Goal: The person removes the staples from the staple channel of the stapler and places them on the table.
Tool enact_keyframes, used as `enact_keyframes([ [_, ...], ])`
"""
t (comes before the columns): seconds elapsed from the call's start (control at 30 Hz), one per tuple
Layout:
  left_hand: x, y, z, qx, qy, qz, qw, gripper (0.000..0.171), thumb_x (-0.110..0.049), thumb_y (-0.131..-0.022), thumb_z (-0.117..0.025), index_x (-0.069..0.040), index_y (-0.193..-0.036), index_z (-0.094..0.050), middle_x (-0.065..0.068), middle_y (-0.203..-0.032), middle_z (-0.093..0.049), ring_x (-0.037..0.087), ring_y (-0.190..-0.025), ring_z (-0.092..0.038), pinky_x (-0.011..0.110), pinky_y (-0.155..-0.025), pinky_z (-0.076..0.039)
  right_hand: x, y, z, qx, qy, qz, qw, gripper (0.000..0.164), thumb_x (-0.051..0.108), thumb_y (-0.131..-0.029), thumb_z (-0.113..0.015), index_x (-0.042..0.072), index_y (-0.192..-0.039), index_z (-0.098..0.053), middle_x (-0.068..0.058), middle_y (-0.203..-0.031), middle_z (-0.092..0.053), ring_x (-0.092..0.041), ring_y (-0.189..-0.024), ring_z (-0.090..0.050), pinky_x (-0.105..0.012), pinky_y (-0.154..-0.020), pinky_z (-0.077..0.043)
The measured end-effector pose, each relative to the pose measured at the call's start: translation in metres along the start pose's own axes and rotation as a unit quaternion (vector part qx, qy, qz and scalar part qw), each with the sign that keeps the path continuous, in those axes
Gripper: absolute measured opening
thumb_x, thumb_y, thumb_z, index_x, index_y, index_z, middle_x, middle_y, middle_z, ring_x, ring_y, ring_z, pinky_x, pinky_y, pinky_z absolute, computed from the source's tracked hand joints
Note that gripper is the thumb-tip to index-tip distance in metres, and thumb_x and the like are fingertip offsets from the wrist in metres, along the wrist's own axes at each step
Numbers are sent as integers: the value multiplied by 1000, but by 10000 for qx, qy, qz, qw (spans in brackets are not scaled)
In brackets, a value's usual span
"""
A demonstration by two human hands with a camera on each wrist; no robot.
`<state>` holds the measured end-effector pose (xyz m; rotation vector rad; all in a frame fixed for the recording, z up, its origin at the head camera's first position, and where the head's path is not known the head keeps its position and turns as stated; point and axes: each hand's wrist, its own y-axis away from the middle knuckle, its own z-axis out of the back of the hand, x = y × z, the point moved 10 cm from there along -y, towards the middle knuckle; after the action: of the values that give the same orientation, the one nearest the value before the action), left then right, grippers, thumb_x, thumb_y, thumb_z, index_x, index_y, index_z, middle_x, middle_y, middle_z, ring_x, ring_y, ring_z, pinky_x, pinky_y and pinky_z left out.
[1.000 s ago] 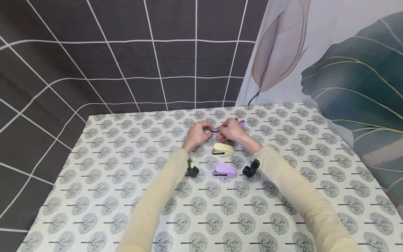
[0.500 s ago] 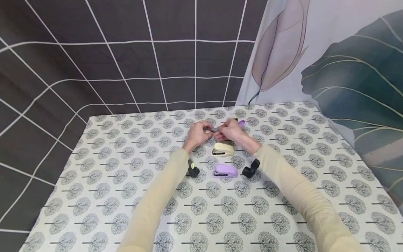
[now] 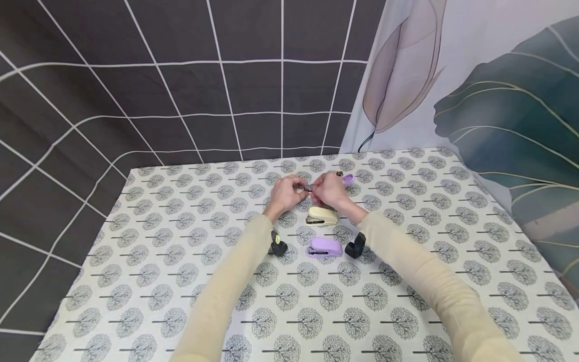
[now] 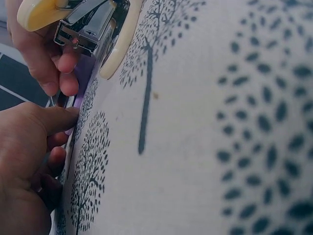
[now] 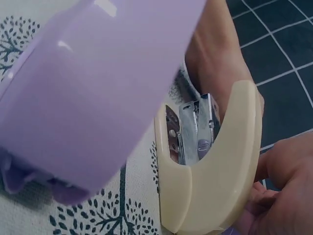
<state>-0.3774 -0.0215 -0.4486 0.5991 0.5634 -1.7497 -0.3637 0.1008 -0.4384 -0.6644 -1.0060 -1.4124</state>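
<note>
At the back of the table, both hands work on an opened purple stapler, its lid (image 3: 348, 179) swung out to the right. My left hand (image 3: 285, 193) pinches the metal front end with thumb and forefinger. From the other side, my right hand (image 3: 330, 188) has its fingertips curled at the same metal part, covering the stapler's middle. In the left wrist view, the left thumb (image 4: 61, 117) meets the right fingertips (image 4: 68, 83) over a thin metal piece, with purple plastic (image 4: 84, 73) beneath. I cannot tell whether a separate piece is between the fingers.
A cream stapler (image 3: 323, 216) stands just in front of the hands, and a lilac stapler (image 3: 327, 245) nearer, between the two black wrist mounts. The right wrist view shows the lilac stapler (image 5: 98, 88) close up, partly before the cream one (image 5: 220, 181). A dark gridded cloth (image 3: 249, 85) hangs behind.
My right hand and forearm have shifted slightly left, toward the left hand, showing a little more of the purple lid. The left hand holds its place; the two front staplers stay put.
</note>
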Motion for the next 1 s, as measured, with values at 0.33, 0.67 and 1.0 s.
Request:
enact_keyframes([
  [0.33, 0, -1, -1, 54, -28, 64, 10000, 28, -23, -85, -81, -19, -113, -74, -5, -110, -69, 13, -84, -58, 30, -75, -46, 8, 2, 4, -501, 749, 351, 9953, 18, -3, -91, -65, -5, -107, -59, -12, -66, -67, -15, -48, -63, -28, -47, -54],
  [0.67, 2, -1, -2, 57, -52, 104, 9999, 28, -23, -85, -81, -19, -112, -74, -5, -108, -69, 13, -85, -57, 30, -76, -44, 5, 2, 1, -307, 381, 318, 9983, 14, -4, -93, -64, -5, -106, -60, -15, -69, -68, -16, -48, -64, -30, -48, -55],
  [1.0, 2, -1, -2, 67, -40, 75, 9999, 27, -23, -86, -80, -19, -112, -74, -5, -108, -69, 13, -87, -59, 32, -78, -46, 1, 5, 5, -71, -302, 179, 9994, 13, -4, -96, -59, -4, -109, -59, -20, -77, -68, -16, -50, -63, -33, -50, -56],
])
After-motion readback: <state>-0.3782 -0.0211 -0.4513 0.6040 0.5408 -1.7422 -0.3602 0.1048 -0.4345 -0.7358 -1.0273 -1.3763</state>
